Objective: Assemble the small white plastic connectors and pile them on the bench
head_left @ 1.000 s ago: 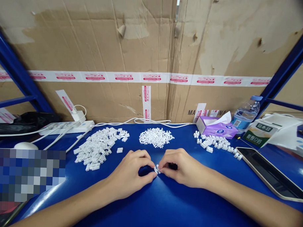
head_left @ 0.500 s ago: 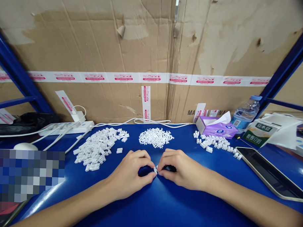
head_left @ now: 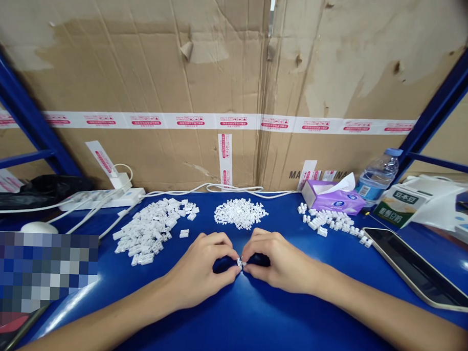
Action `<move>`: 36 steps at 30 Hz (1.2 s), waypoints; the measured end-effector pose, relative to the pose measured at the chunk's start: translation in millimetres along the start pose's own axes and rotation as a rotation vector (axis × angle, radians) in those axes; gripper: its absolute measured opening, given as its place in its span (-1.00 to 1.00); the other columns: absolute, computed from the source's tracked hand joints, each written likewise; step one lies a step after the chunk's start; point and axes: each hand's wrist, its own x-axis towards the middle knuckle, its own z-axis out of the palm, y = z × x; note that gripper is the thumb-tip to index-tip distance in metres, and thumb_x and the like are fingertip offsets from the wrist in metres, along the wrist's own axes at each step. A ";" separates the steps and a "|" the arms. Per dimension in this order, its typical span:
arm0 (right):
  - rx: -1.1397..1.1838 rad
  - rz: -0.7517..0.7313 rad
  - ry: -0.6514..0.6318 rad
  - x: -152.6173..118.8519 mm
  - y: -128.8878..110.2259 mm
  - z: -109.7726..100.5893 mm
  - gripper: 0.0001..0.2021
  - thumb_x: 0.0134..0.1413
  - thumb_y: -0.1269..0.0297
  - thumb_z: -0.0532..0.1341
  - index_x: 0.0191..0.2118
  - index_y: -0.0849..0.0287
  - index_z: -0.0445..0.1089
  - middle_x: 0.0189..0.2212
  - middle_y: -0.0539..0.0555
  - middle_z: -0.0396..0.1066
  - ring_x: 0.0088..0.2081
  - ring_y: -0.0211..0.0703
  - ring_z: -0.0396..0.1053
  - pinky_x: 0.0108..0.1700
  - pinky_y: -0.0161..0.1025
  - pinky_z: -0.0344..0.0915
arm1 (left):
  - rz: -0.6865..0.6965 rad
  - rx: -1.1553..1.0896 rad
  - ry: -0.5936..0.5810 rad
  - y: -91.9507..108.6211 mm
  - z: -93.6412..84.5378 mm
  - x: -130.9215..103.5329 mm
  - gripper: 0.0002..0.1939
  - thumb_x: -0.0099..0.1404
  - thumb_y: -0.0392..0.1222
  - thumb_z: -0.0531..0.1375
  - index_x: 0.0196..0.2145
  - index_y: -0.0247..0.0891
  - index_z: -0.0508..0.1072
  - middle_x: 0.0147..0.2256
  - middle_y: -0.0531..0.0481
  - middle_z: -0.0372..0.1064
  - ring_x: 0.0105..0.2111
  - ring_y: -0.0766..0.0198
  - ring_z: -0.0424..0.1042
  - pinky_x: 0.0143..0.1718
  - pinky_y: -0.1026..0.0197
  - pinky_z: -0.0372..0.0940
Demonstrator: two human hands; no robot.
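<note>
Centrally, in front of the tabletop's [head_left: 221, 328] back edge, the left hand [head_left: 204, 264] pinches a small white piece [head_left: 239, 263] between thumb and forefinger. The right hand [head_left: 275, 261] brings its fingertips narrowly together at the piece's right end; whether they clasp anything is too small to tell. Toward the back edge lie a middle pile of tiny white parts [head_left: 240, 213], a bigger heap of white housings [head_left: 147, 229] leftward and, toward the back right corner, white blocks [head_left: 332, 220] before a purple tissue box [head_left: 335, 200].
</note>
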 end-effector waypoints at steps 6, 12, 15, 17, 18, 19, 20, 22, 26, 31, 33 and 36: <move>0.003 -0.010 0.001 1.0 -0.4 0.9 -0.84 0.05 0.55 0.31 -0.28 0.15 0.52 -0.32 0.04 0.57 -0.23 -0.13 0.41 -0.17 -0.19 0.35 | 0.007 0.005 -0.003 -0.6 0.5 -0.3 -0.90 0.30 -0.20 0.28 -0.24 -0.09 0.61 -0.20 0.05 0.49 -0.24 0.18 0.44 -0.18 0.08 0.19; 0.006 -0.026 0.014 1.3 1.0 1.7 -0.85 0.05 0.55 0.30 -0.30 0.15 0.51 -0.30 0.04 0.57 -0.23 -0.14 0.43 -0.15 -0.19 0.35 | 0.006 0.001 -0.009 -2.4 1.5 -1.1 -0.92 0.30 -0.21 0.28 -0.25 -0.09 0.60 -0.19 0.06 0.49 -0.21 0.17 0.45 -0.16 0.07 0.17; 0.022 -0.032 0.024 0.8 2.4 2.1 -0.86 0.05 0.54 0.31 -0.30 0.15 0.50 -0.31 0.03 0.56 -0.23 -0.14 0.43 -0.14 -0.19 0.35 | 0.001 -0.006 -0.010 -1.7 1.4 -0.8 -0.91 0.29 -0.23 0.28 -0.25 -0.09 0.59 -0.20 0.07 0.48 -0.21 0.18 0.45 -0.15 0.07 0.16; 0.025 -0.044 0.036 0.5 3.1 2.7 -0.86 0.05 0.54 0.31 -0.30 0.16 0.49 -0.31 0.03 0.56 -0.24 -0.15 0.42 -0.15 -0.20 0.34 | 0.002 -0.010 -0.007 -1.2 1.1 -0.3 -0.90 0.29 -0.24 0.28 -0.25 -0.09 0.59 -0.20 0.07 0.48 -0.22 0.18 0.45 -0.15 0.07 0.16; 0.024 -0.051 0.042 0.4 3.4 3.0 -0.86 0.04 0.54 0.31 -0.30 0.16 0.49 -0.32 0.03 0.56 -0.24 -0.15 0.42 -0.15 -0.20 0.34 | 0.004 -0.011 -0.005 -1.1 1.1 -0.1 -0.90 0.29 -0.24 0.28 -0.25 -0.09 0.59 -0.21 0.07 0.48 -0.22 0.18 0.45 -0.15 0.07 0.16; 0.023 -0.057 0.047 0.2 3.6 3.4 -0.87 0.04 0.53 0.32 -0.30 0.16 0.49 -0.32 0.04 0.56 -0.25 -0.15 0.42 -0.16 -0.20 0.34 | 0.006 -0.012 -0.004 -1.1 1.1 0.1 -0.90 0.29 -0.24 0.29 -0.25 -0.09 0.59 -0.21 0.07 0.48 -0.22 0.18 0.45 -0.15 0.07 0.15; 0.022 -0.062 0.051 0.1 3.8 3.8 -0.87 0.04 0.53 0.32 -0.30 0.17 0.48 -0.32 0.04 0.55 -0.25 -0.15 0.41 -0.16 -0.20 0.33 | 0.008 -0.014 -0.002 -1.3 1.1 0.2 -0.90 0.29 -0.24 0.29 -0.25 -0.09 0.59 -0.21 0.07 0.48 -0.22 0.18 0.45 -0.15 0.07 0.15; 0.018 -0.072 0.055 -0.2 4.0 4.4 -0.88 0.05 0.52 0.32 -0.30 0.17 0.48 -0.32 0.04 0.55 -0.25 -0.15 0.41 -0.16 -0.20 0.33 | 0.014 -0.017 0.001 -1.8 1.3 0.1 -0.91 0.29 -0.24 0.29 -0.24 -0.09 0.59 -0.20 0.08 0.48 -0.22 0.18 0.45 -0.15 0.07 0.15; 0.008 -0.078 0.055 0.1 4.3 4.1 -0.88 0.06 0.52 0.31 -0.30 0.17 0.48 -0.33 0.04 0.54 -0.25 -0.16 0.39 -0.16 -0.21 0.32 | 0.011 -0.015 -0.001 -2.0 1.1 -0.5 -0.92 0.30 -0.22 0.29 -0.24 -0.10 0.59 -0.20 0.08 0.47 -0.21 0.18 0.44 -0.14 0.06 0.15; -0.012 -0.044 0.030 1.8 3.8 0.4 -0.87 0.06 0.53 0.31 -0.28 0.18 0.49 -0.33 0.04 0.54 -0.24 -0.15 0.38 -0.15 -0.20 0.31 | -0.015 -0.007 -0.010 0.0 0.0 -0.4 -0.88 0.31 -0.21 0.29 -0.21 -0.08 0.61 -0.18 0.07 0.48 -0.18 0.16 0.45 -0.08 0.03 0.15; -0.012 -0.031 0.026 2.1 3.3 -0.8 -0.86 0.05 0.54 0.32 -0.28 0.18 0.49 -0.32 0.04 0.54 -0.23 -0.15 0.39 -0.13 -0.20 0.31 | -0.021 -0.006 -0.006 0.7 -0.2 -0.5 -0.88 0.31 -0.21 0.29 -0.21 -0.07 0.61 -0.18 0.07 0.48 -0.17 0.16 0.45 -0.07 0.03 0.15; -0.009 -0.027 0.022 2.2 2.9 -1.4 -0.86 0.05 0.53 0.32 -0.27 0.17 0.50 -0.32 0.03 0.54 -0.23 -0.15 0.40 -0.13 -0.20 0.32 | -0.023 -0.007 0.002 1.2 -0.2 -0.6 -0.89 0.30 -0.22 0.30 -0.22 -0.07 0.61 -0.19 0.08 0.48 -0.17 0.16 0.45 -0.08 0.04 0.16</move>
